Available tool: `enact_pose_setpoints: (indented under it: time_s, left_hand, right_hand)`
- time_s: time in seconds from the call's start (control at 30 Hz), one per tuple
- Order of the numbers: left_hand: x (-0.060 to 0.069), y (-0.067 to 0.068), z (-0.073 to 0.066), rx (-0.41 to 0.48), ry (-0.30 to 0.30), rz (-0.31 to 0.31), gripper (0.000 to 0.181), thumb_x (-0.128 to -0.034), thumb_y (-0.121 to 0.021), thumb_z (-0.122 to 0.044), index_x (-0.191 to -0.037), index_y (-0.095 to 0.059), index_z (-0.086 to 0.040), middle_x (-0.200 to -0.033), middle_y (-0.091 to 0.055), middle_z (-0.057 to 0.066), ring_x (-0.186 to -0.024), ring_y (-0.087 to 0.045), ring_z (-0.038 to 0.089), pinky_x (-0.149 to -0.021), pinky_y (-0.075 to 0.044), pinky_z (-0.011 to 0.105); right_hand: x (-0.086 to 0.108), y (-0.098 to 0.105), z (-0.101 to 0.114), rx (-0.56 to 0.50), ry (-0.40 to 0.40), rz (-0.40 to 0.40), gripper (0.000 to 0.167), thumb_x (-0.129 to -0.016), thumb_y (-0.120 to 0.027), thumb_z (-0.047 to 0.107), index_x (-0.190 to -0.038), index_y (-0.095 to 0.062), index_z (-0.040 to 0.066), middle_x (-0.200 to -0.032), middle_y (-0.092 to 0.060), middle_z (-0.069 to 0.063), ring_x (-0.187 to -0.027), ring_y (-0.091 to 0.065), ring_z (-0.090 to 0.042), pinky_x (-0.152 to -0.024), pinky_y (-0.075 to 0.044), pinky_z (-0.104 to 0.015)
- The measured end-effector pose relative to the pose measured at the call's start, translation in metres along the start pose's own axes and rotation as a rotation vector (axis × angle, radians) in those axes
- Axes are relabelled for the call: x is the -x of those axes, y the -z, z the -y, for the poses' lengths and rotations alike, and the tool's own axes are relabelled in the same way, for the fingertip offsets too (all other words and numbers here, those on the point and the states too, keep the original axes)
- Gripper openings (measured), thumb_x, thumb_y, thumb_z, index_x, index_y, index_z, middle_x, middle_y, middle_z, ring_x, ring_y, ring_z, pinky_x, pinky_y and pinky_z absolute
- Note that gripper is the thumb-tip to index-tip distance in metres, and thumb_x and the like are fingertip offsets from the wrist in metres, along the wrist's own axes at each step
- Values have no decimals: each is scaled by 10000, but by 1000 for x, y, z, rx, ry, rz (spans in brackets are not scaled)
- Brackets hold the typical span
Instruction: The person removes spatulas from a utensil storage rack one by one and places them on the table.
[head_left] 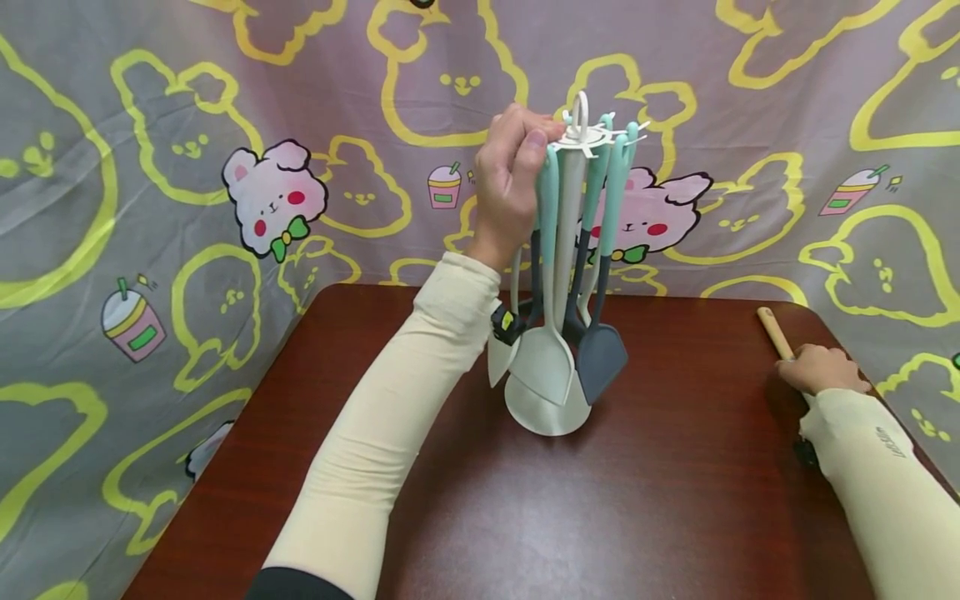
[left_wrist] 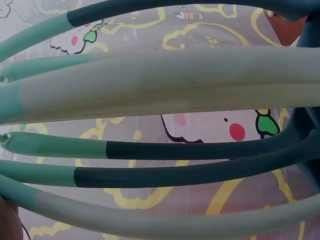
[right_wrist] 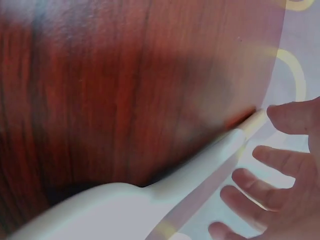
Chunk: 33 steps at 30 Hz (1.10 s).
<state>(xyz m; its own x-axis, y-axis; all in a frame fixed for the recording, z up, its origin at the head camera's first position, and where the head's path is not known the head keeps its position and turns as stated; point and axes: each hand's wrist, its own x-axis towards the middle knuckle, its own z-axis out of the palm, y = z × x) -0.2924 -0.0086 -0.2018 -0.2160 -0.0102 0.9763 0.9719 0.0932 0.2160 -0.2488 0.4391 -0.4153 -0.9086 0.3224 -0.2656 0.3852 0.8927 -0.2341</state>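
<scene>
The left grip [head_left: 512,171] grasps the utensil rack [head_left: 551,417] near its top, while the right grip [head_left: 821,371], fingers spread, is beside a white utensil [right_wrist: 100,215] on the worktop [head_left: 675,517].

The head camera looks forward and down from above the near side of the tabletop [head_left: 637,500], taking in both hands, left [head_left: 510,162] and right [head_left: 821,369], and the printed cloth [head_left: 187,92] beyond. The left wrist camera sits very close to the hanging utensil handles [left_wrist: 55,145], turned sideways so they run across its view, and faces the cloth; the head view shares both. The right wrist camera looks closely along the pale utensil [right_wrist: 195,162], sharing the tabletop's right side with the head view.
</scene>
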Motion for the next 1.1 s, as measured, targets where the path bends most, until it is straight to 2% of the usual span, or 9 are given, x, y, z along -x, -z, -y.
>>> enact_pose_setpoints:
  time_s: [0.13,0.4,0.6,0.9,1.1]
  left_hand:
    - [0,0,0,-2,-4,-1,371,-928,-388,-184,-849,-638,79,-840,-638,221,-936,-592,331,-903,-411,218]
    - [0,-1,0,4,-8,0,359,-929,-393,-172,-854,-637,80,-843,-637,225,-947,-590,341,-923,-419,227]
    - [0,0,0,-3,-7,0,365,-929,-387,-175,-845,-635,80,-844,-640,221,-946,-590,337,-920,-416,218]
    - [1,0,0,7,-2,6,356,-930,-396,-164,-863,-644,82,-848,-636,226,-936,-588,336,-918,-415,222]
    - [1,0,0,2,4,5,348,-930,-400,-165,-859,-639,76,-848,-634,218,-916,-576,322,-891,-400,210]
  right_hand:
    - [4,1,8,-28,5,-55,556,-908,-430,249,-1284,-378,-157,-1168,-356,-450,-1054,-336,-629,-862,-301,-779]
    - [8,9,26,-71,52,-139,604,-941,-390,279,-1388,-349,-125,-1276,-296,-464,-1157,-276,-674,-887,-246,-810]
    - [14,15,41,-111,129,-169,662,-979,-407,349,-1460,-305,-93,-1361,-240,-469,-1201,-222,-697,-868,-226,-822]
    - [27,24,66,-154,238,-257,596,-994,-428,369,-1393,-407,-73,-1346,-338,-419,-1188,-273,-674,-868,-232,-803]
    - [33,29,83,-179,295,-299,619,-1008,-419,401,-1445,-402,-37,-1379,-346,-402,-1239,-274,-646,-876,-254,-762]
